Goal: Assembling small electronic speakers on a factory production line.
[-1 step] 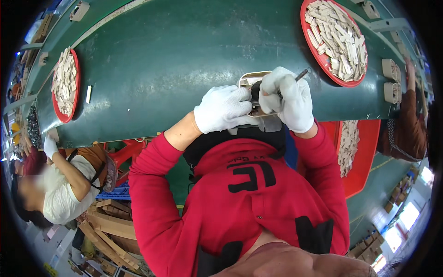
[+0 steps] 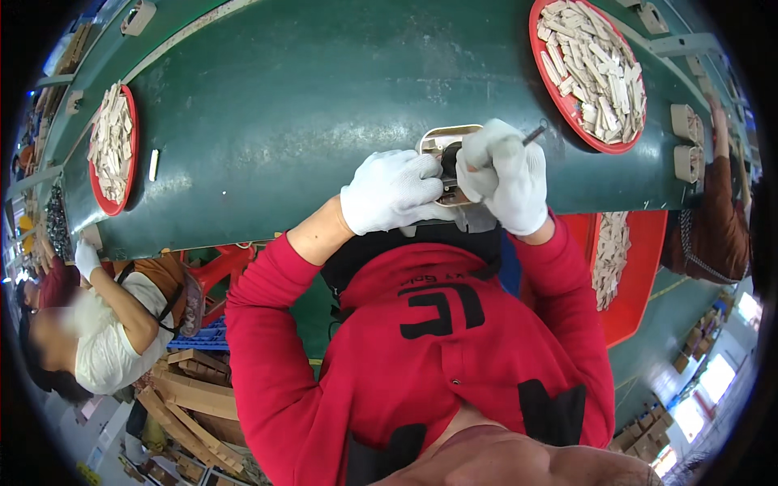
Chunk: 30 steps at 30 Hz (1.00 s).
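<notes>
At the near edge of the green work surface (image 2: 324,97), my gloved left hand (image 2: 391,188) grips the left side of a cream-rimmed open housing (image 2: 450,132). A dark rounded part (image 2: 450,159) and some metal show inside the housing. Over its right side, my gloved right hand (image 2: 509,180) is closed around a thin dark rod-shaped tool (image 2: 534,134). The tool's upper end sticks out past the fingers, up and to the right. Its lower end is hidden by my hand, so I cannot tell whether it touches the housing.
Red trays heaped with pale strip-like pieces stand at right (image 2: 613,134) and left (image 2: 99,190). One loose strip (image 2: 154,165) lies beside the left tray. Below the surface at right is a red bin (image 2: 640,275). Cream housings (image 2: 688,162) stand far right. A co-worker (image 2: 121,324) sits at left.
My right hand has shifted very slightly, and the tool's exposed end sits a little farther right. My left hand and the housing stay in place.
</notes>
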### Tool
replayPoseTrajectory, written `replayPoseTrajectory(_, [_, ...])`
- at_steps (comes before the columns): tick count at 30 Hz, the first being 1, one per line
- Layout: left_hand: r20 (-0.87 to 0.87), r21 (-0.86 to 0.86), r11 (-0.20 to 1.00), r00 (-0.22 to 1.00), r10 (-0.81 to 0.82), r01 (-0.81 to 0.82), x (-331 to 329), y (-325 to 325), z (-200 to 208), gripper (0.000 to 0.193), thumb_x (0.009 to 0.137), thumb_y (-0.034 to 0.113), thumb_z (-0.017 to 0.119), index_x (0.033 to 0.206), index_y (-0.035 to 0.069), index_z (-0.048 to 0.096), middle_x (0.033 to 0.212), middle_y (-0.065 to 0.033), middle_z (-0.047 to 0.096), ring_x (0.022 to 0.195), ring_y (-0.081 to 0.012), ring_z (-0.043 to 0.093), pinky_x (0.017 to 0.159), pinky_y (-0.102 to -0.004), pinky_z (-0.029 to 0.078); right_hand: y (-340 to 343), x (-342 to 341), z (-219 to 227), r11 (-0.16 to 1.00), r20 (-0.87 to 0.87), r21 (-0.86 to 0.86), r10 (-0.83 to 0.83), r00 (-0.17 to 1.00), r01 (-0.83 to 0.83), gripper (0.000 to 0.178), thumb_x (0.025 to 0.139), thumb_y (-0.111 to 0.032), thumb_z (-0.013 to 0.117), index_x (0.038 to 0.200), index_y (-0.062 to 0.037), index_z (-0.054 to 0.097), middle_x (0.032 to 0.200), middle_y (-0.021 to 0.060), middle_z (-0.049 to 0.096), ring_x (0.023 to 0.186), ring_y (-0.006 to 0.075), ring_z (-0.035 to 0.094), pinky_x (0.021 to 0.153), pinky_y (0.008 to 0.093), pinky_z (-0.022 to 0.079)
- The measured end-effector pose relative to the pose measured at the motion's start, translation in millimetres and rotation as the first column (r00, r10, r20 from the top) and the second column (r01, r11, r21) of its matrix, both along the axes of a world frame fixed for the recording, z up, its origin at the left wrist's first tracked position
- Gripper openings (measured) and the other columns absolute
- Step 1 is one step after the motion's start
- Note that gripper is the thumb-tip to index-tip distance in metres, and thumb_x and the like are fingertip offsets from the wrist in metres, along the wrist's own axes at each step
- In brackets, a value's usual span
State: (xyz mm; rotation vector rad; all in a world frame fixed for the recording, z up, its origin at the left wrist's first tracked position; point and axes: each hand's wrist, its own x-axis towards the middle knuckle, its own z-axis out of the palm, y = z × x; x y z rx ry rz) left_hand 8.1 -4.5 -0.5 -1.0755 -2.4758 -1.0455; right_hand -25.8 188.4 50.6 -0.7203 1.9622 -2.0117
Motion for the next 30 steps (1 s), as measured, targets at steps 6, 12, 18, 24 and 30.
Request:
replayPoseTrajectory(6, [0.005,-0.056,0.998,1.000,0.000,0.000,-3.9,-0.8,5.9,0.037,0.073,0.039,0.079,0.066,0.011,0.057,0.076,-0.0059,0.057,0.062,-0.0260,0.058,0.053,-0.0373,0.046,-16.1,-0.6,-5.2,0.964,0.210,-0.260,0.000,0.978,0.056,0.046,0.102,-0.044,0.052,0.081,-0.0031,0.047,0.061,0.0011,0.041,0.046,0.0077,0.034,0.042,0.0245,0.025])
replayPoseTrajectory(12, [-0.027,-0.038,0.999,0.999,0.030,-0.031,6.5,1.2,0.6,0.038,0.076,0.041,0.076,0.070,0.011,0.054,0.077,-0.0068,0.055,0.064,-0.0264,0.058,0.054,-0.0375,0.047,-14.6,-3.1,-1.5,0.940,0.453,-0.334,0.092,0.887,0.073,0.043,0.104,-0.042,0.047,0.082,-0.0045,0.048,0.054,-0.0066,0.025,0.042,0.0059,0.023,0.040,0.0252,0.023])
replayPoseTrajectory(18, [0.076,0.117,0.992,0.996,0.046,-0.054,12.3,8.5,-5.0,0.035,0.073,0.035,0.082,0.072,0.011,0.056,0.073,-0.0053,0.057,0.064,-0.0261,0.060,0.056,-0.0376,0.049,-12.6,7.0,-3.5,0.944,0.405,-0.320,0.062,0.912,0.078,0.042,0.104,-0.043,0.049,0.085,-0.0057,0.051,0.055,-0.0069,0.031,0.043,0.0040,0.028,0.042,0.0239,0.024])
replayPoseTrajectory(24, [0.006,0.048,0.998,0.999,0.040,-0.041,4.6,7.3,-6.0,0.036,0.072,0.034,0.081,0.071,0.011,0.054,0.077,-0.0053,0.060,0.065,-0.0254,0.061,0.056,-0.0354,0.049,1.3,-0.9,2.6,0.936,0.387,-0.342,0.059,0.920,0.084,0.034,0.104,-0.036,0.051,0.087,-0.0057,0.053,0.056,-0.0078,0.031,0.044,0.0042,0.029,0.043,0.0237,0.027])
replayPoseTrajectory(30, [0.035,0.041,0.999,0.999,0.035,-0.036,5.2,2.8,-0.2,0.031,0.071,0.026,0.083,0.073,0.011,0.057,0.084,-0.0059,0.063,0.068,-0.0251,0.063,0.059,-0.0334,0.051,56.4,-87.6,13.8,0.745,-0.450,0.377,-0.372,0.812,0.550,0.024,0.091,-0.024,0.061,0.088,0.0000,0.064,0.071,0.0132,0.065,0.067,0.0277,0.064,0.065,0.0383,0.049])
